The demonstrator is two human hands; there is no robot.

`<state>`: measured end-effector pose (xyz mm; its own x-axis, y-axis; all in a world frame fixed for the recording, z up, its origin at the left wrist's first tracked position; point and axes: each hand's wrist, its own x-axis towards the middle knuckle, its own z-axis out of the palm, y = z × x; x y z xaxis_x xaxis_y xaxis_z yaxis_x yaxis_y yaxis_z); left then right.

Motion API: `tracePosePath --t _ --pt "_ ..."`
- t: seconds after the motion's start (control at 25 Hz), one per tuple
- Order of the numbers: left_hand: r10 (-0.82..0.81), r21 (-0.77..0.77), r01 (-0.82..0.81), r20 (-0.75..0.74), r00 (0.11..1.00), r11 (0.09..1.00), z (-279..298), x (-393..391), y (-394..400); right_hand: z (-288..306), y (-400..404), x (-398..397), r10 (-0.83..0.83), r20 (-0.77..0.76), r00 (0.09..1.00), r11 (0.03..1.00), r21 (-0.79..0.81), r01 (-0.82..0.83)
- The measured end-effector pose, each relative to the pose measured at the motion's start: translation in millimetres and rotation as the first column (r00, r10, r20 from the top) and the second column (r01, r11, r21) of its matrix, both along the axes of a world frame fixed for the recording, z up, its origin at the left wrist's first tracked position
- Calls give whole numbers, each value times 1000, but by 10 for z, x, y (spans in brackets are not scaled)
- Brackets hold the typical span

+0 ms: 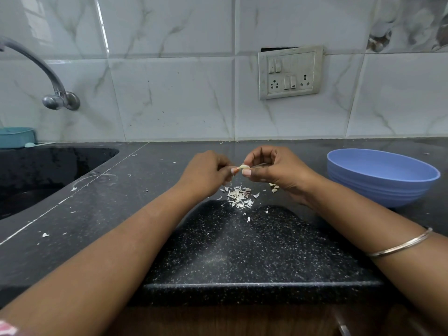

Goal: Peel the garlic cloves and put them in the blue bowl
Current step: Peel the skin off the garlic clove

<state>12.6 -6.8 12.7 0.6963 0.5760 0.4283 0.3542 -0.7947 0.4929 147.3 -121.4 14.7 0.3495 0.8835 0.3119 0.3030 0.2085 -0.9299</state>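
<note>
1. The bench [242,251] is black speckled stone and fills the lower half of the view; a dark sink [36,175] is sunk into it at nine o'clock, its near part cut off by the left edge.
2. The blue bowl [380,180] stands on the bench at three o'clock from the hands, well apart from them. Its inside is turned away, so whether it holds any cloves cannot be told.
3. The left hand [206,173] and the right hand [274,168] meet above the middle of the bench, fingers curled, both pinching one garlic clove [244,167] between fingertips.
4. That clove is small, pale cream and smooth where it shows; most of it is covered by the fingers, so how much skin it keeps is hard to make out.
5. A heap of garlic skins [238,196], thin white flakes, lies on the bench at six o'clock from the clove, with stray flakes scattered toward eight o'clock.
6. A few more garlic cloves [275,187] lie at five o'clock from the held one, partly hidden under the right wrist, so their number is unclear.
</note>
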Motion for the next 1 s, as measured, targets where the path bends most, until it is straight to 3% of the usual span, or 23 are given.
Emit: tracePosePath --t 0.12,0.32,0.64,1.0 --pt "-19 14 19 18 1000 1000 17 -14 -1 2 7 1 -19 -21 1000 1000 -2 19" --pt "-124 -182 150 147 981 972 -1 3 -20 1 -3 19 -42 -21 999 999 11 42" --pt "-130 -357 212 240 962 910 59 -20 -97 -21 28 47 -43 14 999 999 16 43" --pt "-202 -388 284 237 950 877 64 -42 -102 -20 19 74 -56 16 998 998 20 55"
